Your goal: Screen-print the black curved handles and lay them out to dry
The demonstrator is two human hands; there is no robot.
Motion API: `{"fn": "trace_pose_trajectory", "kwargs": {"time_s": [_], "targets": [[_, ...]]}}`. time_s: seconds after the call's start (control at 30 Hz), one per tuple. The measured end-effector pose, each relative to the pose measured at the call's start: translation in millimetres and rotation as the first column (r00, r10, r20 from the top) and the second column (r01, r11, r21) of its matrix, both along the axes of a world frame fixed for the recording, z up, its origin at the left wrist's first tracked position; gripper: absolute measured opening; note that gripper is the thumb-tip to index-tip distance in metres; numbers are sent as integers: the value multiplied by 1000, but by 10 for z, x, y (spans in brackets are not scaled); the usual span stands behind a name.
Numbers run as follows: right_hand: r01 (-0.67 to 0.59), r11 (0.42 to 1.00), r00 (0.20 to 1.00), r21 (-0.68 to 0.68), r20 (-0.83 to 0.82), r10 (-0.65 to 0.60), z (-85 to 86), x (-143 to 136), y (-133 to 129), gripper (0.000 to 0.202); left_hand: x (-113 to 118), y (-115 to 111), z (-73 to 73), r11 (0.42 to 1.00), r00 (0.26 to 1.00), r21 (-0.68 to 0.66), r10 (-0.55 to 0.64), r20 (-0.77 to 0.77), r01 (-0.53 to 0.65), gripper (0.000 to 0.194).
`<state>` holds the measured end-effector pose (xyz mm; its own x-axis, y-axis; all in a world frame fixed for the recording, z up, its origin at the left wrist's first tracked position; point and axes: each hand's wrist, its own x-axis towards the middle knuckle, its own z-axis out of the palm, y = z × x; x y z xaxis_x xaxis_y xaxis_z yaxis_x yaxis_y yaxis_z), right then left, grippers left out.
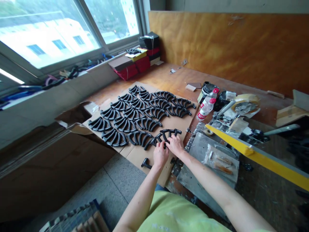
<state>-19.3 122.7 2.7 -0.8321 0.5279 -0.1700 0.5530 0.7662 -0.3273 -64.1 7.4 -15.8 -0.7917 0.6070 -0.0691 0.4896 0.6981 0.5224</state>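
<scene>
A: Hands first, what's each doing?

B: Left hand is curled, fingers closed on the near end of a curved black plastic piece. Right hand sits just beside it, fingertips pinching the same little cluster of pieces at the front edge of the spread. Both grasping, neither loose.

A: Why both on one spot?

B: Looks like one steadies while the other nudges a piece into line w/ its neighbours. That's my read, not smth I can see outright.

A: And beyond the hands?

B: Rows of the same black curved pieces fan out ahead and to the left of the hands, nested in groups of three or four, all arcs facing the same way. Prob nested so they pack tight and count easily. They lie on a flattened cardboard sheet, which keeps them off the scuffed wooden bench.

A: Anything stray?

B: One black piece lies alone just below the left hand, apart from the rows.

A: Right side?

B: Right of the right hand: a grey metal plate w/ a clear bag on it, a yellow bar running diagonally, a plastic water bottle w/ red cap, and a tape dispenser further out. Kept off the cardboard, so the sorting area stays separate.

A: Far end?

B: Red and black boxes stacked by the window, well apart from the hands.
</scene>
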Motion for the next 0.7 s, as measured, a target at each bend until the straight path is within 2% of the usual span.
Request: {"fn": "trace_pose_trajectory", "kwargs": {"time_s": [0.1,0.2,0.3,0.37,0.43,0.53,0.63,0.7], "targets": [[63,998,998,23,10,-63,116,-202,338,33,-268,371,134,998,997,-2,-67,-47,67,38],[134,990,989,51,52,-137,179,-397,716,35,-540,808,220,983,984,-64,-176,-25,174,37],[217,976,965,27,144,-219,129,-529,1028,35,-749,1170,198,956,962,-107,-271,19,272,34],[265,964,943,-15,212,-256,44,-592,1165,34,-859,1324,135,945,954,-128,-297,46,301,32],[275,961,935,-42,244,-256,-51,-652,1232,34,-955,1406,67,937,950,-158,-305,68,312,33],[221,974,952,-43,226,-207,-131,-736,1208,35,-1057,1417,16,931,952,-197,-298,69,306,39],[208,977,961,-51,195,-194,-76,-721,1101,34,-1047,1315,35,920,941,-202,-337,34,337,46],[208,976,970,-66,140,-198,21,-589,1047,33,-970,1176,51,910,921,-164,-389,-16,381,48]]}}
